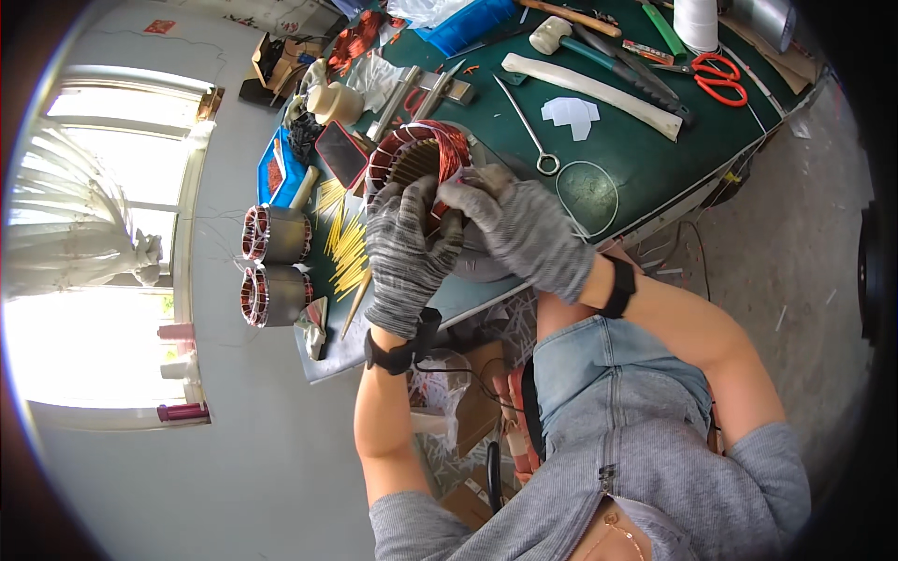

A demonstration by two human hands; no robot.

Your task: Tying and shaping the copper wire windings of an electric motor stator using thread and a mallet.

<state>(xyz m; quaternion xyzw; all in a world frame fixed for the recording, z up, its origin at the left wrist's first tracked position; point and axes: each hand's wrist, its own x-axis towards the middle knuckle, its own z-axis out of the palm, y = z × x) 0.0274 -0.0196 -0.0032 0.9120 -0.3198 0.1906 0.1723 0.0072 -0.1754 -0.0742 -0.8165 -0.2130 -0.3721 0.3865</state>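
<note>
A motor stator with red-brown copper windings stands at the table's near edge, its open bore facing up. My left hand, in a grey striped glove, curls its fingers over the near side of the stator's rim. From the right, my gloved right hand reaches to the same winding, thumb and fingers closed in a pinch beside the copper wire. What lies between those fingertips is hidden; a small pinkish bit shows near them. The near part of the stator is covered by both hands.
Two wound stators stand at the left edge beside thin yellow sticks and a phone. To the right lie a metal rod with a ring, a wire loop, a mallet, a white-wrapped strip and red-handled scissors.
</note>
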